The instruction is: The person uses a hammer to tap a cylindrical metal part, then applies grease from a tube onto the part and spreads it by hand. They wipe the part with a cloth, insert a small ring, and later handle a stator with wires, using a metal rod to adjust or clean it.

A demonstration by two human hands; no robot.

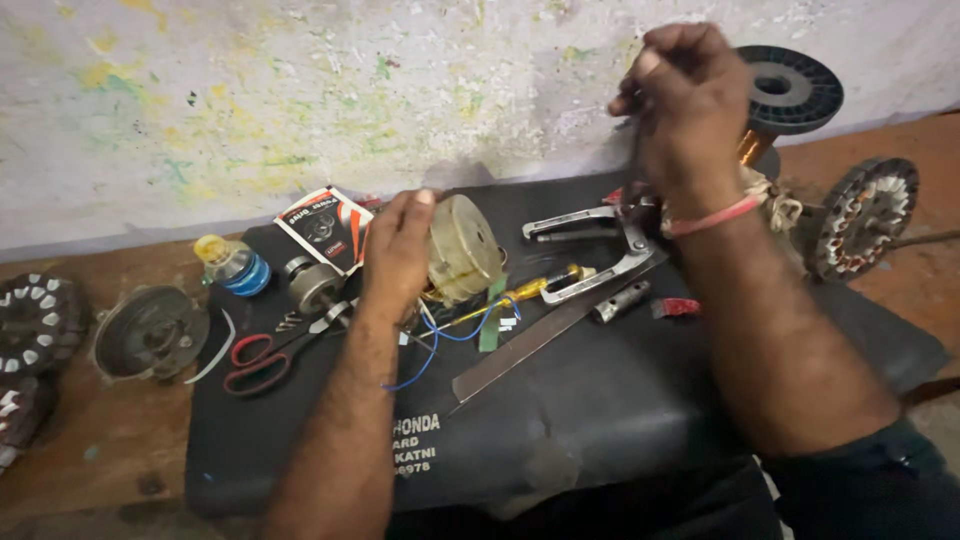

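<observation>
We grip the round motor winding (463,247) with our left hand (398,252) mid-mat (600,400), tools crowding right of it, while our right hand (683,95) hovers fisted above the pliers (600,250).

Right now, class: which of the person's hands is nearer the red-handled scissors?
Left. The left hand rests on the round motor, just right of the scissors; the right hand is raised far off, near the wire spool.

Matt black mat (620,400); shiny metal puller (590,255); glossy plastic bottle (232,265); rough painted wall (300,100).
</observation>
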